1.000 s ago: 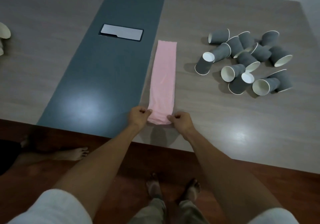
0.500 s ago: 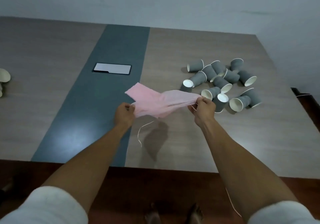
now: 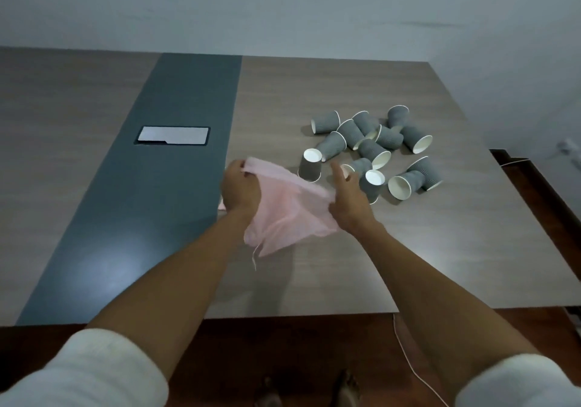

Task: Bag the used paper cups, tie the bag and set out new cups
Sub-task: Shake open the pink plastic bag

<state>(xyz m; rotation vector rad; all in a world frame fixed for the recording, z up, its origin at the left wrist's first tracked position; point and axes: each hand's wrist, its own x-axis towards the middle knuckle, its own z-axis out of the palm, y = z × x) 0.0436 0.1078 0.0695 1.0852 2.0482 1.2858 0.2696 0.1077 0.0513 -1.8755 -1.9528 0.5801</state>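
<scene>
A thin pink plastic bag (image 3: 284, 215) hangs in the air above the table, held between both hands. My left hand (image 3: 240, 188) pinches its upper left edge. My right hand (image 3: 345, 199) grips its right edge, with the fingers partly spread. A loose string dangles from the bag's lower edge. Several grey paper cups (image 3: 374, 150) with white insides lie tumbled in a heap on the table just beyond my right hand; one stands upside down (image 3: 310, 165) close to the bag.
The wooden table (image 3: 440, 249) has a dark blue-grey strip (image 3: 151, 218) down its middle, with a phone (image 3: 173, 135) lying on it. A wall stands behind the table. A thin cord (image 3: 412, 372) trails over the reddish floor at the near right.
The bag was lifted off the table, where it lay flat and folded, and is being pulled apart in the air. My hands have risen and moved towards the cups.
</scene>
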